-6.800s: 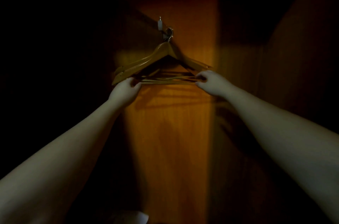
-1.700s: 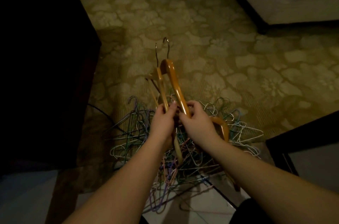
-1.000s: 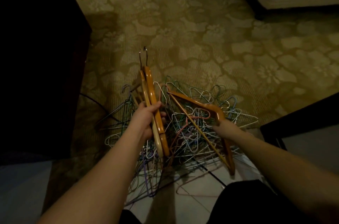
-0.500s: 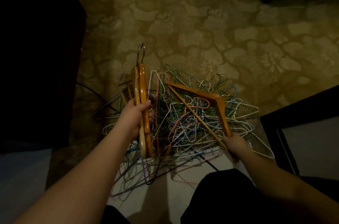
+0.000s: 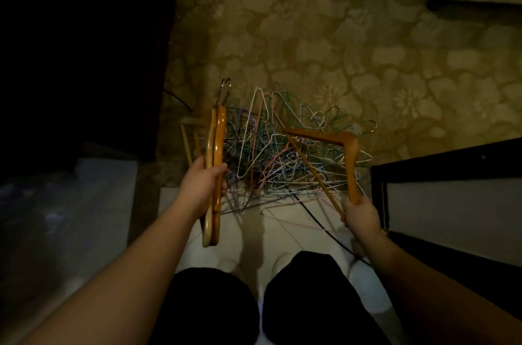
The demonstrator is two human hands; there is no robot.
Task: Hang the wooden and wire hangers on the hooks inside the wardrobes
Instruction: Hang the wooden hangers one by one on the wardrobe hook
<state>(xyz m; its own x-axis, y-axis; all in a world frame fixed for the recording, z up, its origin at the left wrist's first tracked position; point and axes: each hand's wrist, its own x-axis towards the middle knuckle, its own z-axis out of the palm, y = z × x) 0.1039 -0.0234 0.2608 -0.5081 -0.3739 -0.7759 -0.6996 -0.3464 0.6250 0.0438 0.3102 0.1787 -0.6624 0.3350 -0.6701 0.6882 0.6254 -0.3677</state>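
Observation:
My left hand (image 5: 202, 189) grips two wooden hangers (image 5: 217, 144) held together edge-on, their metal hooks pointing away from me. My right hand (image 5: 360, 214) holds a third wooden hanger (image 5: 348, 146) by one end, lifted flat over the heap with its hook at the far right. Below both lies a tangled pile of coloured wire hangers (image 5: 271, 152) on the floor. Another wooden hanger (image 5: 192, 129) pokes out at the pile's left edge.
A dark wardrobe side (image 5: 84, 47) fills the left. A dark-framed door or panel (image 5: 446, 175) stands at the right. Patterned carpet (image 5: 324, 33) lies beyond the pile and white tile (image 5: 282, 231) under my feet. A black cable (image 5: 324, 226) crosses the tile.
I left the wardrobe hook and came to the floor pile. My hands split apart: the left kept two wooden hangers, the right pulled a third out and raised it.

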